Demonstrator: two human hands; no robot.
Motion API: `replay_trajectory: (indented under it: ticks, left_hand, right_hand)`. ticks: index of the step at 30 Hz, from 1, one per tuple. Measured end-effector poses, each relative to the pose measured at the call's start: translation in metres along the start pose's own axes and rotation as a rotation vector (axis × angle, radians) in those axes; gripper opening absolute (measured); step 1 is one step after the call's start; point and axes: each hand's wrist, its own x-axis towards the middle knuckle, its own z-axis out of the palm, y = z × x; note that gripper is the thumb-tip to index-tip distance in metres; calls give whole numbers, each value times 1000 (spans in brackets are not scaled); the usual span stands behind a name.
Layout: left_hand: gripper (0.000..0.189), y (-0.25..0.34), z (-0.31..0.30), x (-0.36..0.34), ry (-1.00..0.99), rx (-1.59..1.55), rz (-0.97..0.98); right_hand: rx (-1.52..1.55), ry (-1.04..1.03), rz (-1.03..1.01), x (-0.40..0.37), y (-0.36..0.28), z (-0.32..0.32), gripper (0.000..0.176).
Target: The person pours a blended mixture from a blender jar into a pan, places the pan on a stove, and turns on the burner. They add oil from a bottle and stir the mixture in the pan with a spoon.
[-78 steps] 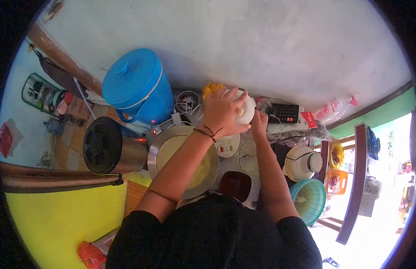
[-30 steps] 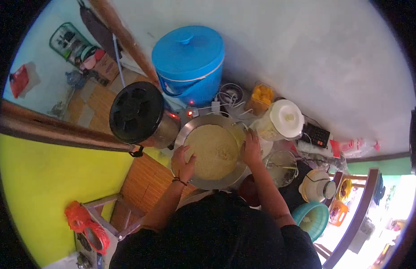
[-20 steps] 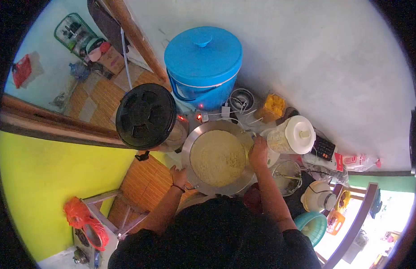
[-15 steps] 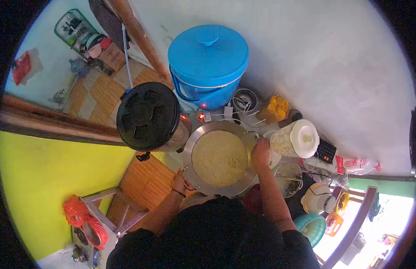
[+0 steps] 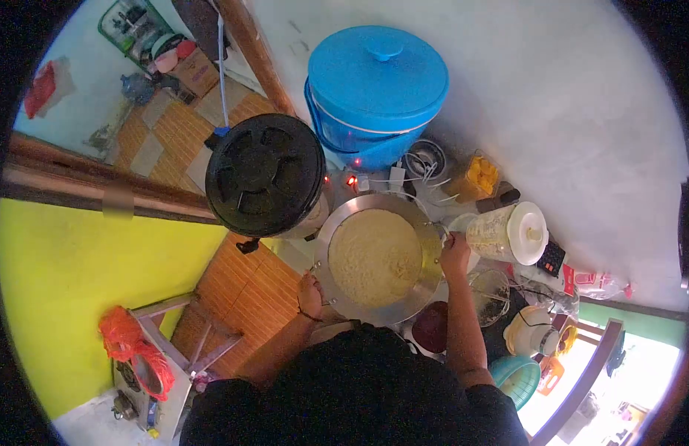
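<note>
A wide, shallow steel pan (image 5: 432, 276) is held in front of my body, between both hands. A pale yellow, lumpy mixture (image 5: 374, 256) fills its middle, rougher toward the lower right. My left hand (image 5: 309, 295) is closed round the loop handle at the pan's left side. At the opposite side my right hand (image 5: 455, 255) grips the other handle, its fingers partly hidden. Just right of that hand stands a clear jar with a white lid (image 5: 528, 233). Beyond the pan's upper left is a large container with a black lid (image 5: 266, 186).
A big blue lidded bucket (image 5: 378, 82) stands against the wall. Power cords and a lit power strip (image 5: 352, 181) lie behind the pan. To the right are a glass bowl (image 5: 491, 297), a cream appliance (image 5: 532, 331) and a teal basket (image 5: 517, 380). A stand (image 5: 162, 342) bears red plastic bags at lower left.
The pan, with both hands still on its handles, has shifted slightly right in view. The surroundings have shifted too as the head view turned. More of a dark red round thing shows beside the pan.
</note>
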Motion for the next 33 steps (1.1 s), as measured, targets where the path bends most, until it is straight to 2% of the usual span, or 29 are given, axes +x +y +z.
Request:
replay_trajectory:
  ticks: [4, 9, 12, 15, 16, 18, 24, 27, 30, 33]
  left_hand:
    - [40, 13, 2, -13, -51, 117, 156]
    - [39, 37, 0, -32, -38, 233, 161]
    - [38, 54, -6, -41, -148, 40, 97]
    - [39, 70, 3, -65, -18, 115, 243]
    - [39, 74, 0, -72, -59, 86, 231]
    - [41, 85, -14, -85, -139, 26, 216]
    - [46, 99, -52, -126, -113, -105, 265]
    - [46, 103, -70, -156, -26, -39, 365]
    - [46, 99, -95, -179, 75, -108, 393]
    - [47, 88, -135, -190, 95, -247, 389]
  right_hand:
    - [101, -24, 77, -16, -24, -26, 18]
    - [135, -5, 52, -26, -21, -47, 19]
    - [234, 22, 92, -31, -3, -46, 19]
    - [347, -8, 131, -43, -30, -74, 17]
    - [402, -36, 126, -46, -31, -79, 17]
    - [518, -99, 112, -53, -35, -90, 18]
    - [734, -246, 40, -70, -57, -106, 15]
    - [795, -334, 16, -80, -78, -110, 14]
    - [759, -420, -10, -89, -98, -102, 12]
    - [785, -488, -62, -103, -125, -91, 11]
